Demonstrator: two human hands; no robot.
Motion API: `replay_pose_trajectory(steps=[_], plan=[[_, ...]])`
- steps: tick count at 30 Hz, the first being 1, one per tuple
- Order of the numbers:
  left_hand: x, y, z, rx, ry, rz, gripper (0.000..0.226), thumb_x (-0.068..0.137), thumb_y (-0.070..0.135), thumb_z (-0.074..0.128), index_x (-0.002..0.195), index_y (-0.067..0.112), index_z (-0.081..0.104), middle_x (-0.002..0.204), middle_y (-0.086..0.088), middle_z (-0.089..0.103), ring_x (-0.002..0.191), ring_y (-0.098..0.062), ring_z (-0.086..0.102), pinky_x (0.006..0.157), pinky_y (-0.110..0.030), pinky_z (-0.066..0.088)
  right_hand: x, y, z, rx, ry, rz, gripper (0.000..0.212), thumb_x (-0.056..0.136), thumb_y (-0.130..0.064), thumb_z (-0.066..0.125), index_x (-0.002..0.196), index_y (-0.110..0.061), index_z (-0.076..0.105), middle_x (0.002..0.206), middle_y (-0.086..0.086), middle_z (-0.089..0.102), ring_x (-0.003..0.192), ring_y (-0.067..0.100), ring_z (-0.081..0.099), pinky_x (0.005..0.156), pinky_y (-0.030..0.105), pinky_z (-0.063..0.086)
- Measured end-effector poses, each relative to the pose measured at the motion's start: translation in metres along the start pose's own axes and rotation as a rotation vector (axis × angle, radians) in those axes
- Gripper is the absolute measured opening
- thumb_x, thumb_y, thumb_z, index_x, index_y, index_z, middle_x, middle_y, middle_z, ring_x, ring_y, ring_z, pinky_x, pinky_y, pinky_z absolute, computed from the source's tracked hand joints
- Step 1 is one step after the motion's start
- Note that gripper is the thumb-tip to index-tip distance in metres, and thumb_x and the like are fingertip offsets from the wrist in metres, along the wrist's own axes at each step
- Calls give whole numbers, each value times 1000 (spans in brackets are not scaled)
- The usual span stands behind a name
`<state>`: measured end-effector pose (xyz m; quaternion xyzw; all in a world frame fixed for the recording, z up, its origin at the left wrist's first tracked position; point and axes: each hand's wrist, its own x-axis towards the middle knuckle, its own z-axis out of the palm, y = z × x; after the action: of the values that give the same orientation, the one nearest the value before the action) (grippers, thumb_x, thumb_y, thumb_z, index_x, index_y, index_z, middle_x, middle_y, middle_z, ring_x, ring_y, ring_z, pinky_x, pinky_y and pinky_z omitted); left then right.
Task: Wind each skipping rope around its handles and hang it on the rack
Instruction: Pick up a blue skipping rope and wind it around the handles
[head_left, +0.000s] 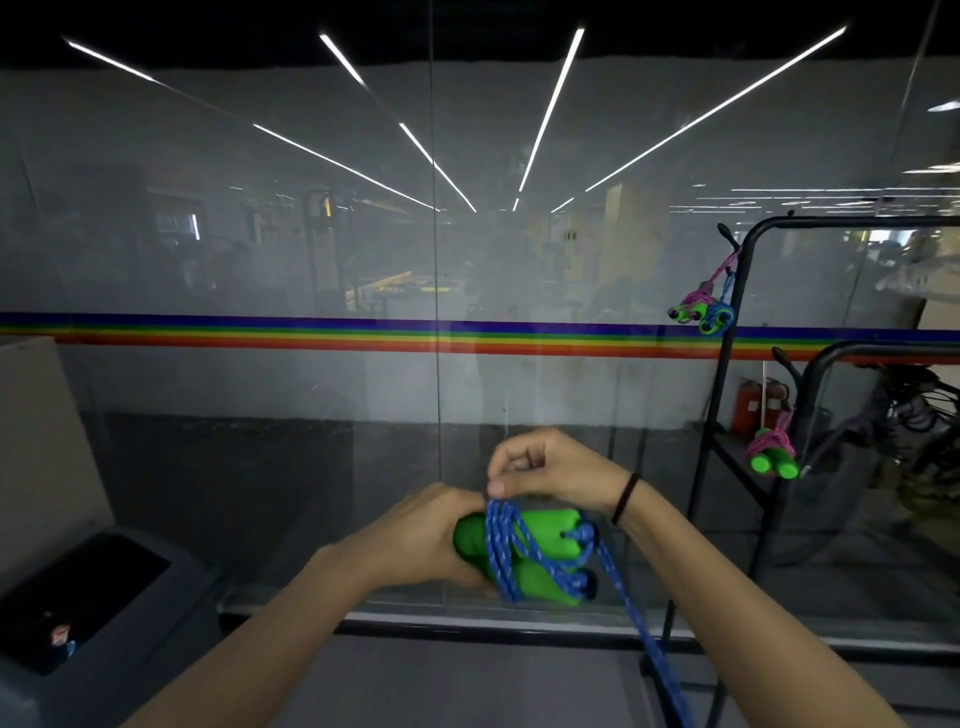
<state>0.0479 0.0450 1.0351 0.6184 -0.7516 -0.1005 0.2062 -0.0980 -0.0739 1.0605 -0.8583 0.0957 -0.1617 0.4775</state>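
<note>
Two green handles (545, 540) lie side by side in my left hand (421, 535), which grips them from the left end. A blue speckled rope (501, 551) is looped several times around both handles. My right hand (545, 467) sits just above them and pinches the top of the rope loops between thumb and fingers. A loose length of rope (654, 654) trails down to the lower right. The black rack (748, 291) stands at the right, with a pink wound rope (691, 306) and a blue wound rope (717, 317) hanging from an upper hook, and another pink one (771, 457) lower down.
A glass wall with a rainbow stripe (311, 332) stands straight ahead. A dark bin (88, 597) sits at the lower left beside a pale panel (36, 441). A red extinguisher (745, 405) shows behind the rack, and dark cables (914, 410) hang on a second rack frame.
</note>
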Motion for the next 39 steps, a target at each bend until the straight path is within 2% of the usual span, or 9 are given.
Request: replay_pose_trajectory(steps=[5,7,10,15,21,24,28,36,39], plan=[[4,-2,7,-542,277,-47,49,53,19,90,98,26,70,96,11,74,88,-2,67,79,-20,51,-14,29,10,125,283,112,29,89,-2,50,67,-21,50,49,-11,54,42,-4,49,45,10,38],[8,-5,9,-605,361,-88,45,55,18,89,96,21,70,93,8,75,84,-4,68,75,-20,52,-18,35,17,136,260,166,38,97,-8,40,60,-16,44,38,-9,40,35,-1,33,39,13,27],[16,-17,8,-641,521,-247,60,46,39,89,96,18,62,86,-1,74,78,-14,69,69,-28,56,-21,35,23,11,207,185,37,100,-24,33,67,-18,49,47,-7,39,40,2,32,42,11,29],[20,-27,10,-270,512,-417,64,61,42,82,103,23,37,87,-2,63,80,-23,63,70,-35,51,-18,23,29,-702,76,108,28,96,-31,43,77,-14,55,65,0,49,60,13,45,60,23,33],[9,-36,5,224,226,-302,65,68,45,72,118,37,30,96,5,65,91,-23,64,70,-32,45,-10,1,22,-831,78,38,23,90,-37,53,93,-17,64,82,2,60,74,17,53,66,30,40],[1,-34,2,207,75,-130,61,70,43,70,114,45,28,85,14,59,82,-15,61,67,-29,43,-4,-1,13,-718,34,32,22,86,-40,59,84,-19,66,80,2,66,73,14,58,70,34,47],[-3,-18,-3,154,28,-8,58,66,41,74,112,39,39,76,7,60,66,-13,51,62,-29,41,-4,4,-1,-437,80,-13,19,77,-36,71,79,-17,72,73,-2,68,68,5,59,67,22,44],[-3,-1,-1,-487,89,-2,54,56,10,87,97,29,57,82,-2,73,66,-4,61,62,-23,49,-14,33,-3,365,168,63,6,73,-19,73,69,-21,70,61,-6,69,56,4,63,56,16,51],[4,-5,1,-667,231,-58,54,51,10,88,96,23,61,82,-2,74,69,-10,66,62,-25,53,-17,46,10,427,392,207,38,90,5,46,63,-21,57,38,-9,55,36,1,51,39,15,40]])
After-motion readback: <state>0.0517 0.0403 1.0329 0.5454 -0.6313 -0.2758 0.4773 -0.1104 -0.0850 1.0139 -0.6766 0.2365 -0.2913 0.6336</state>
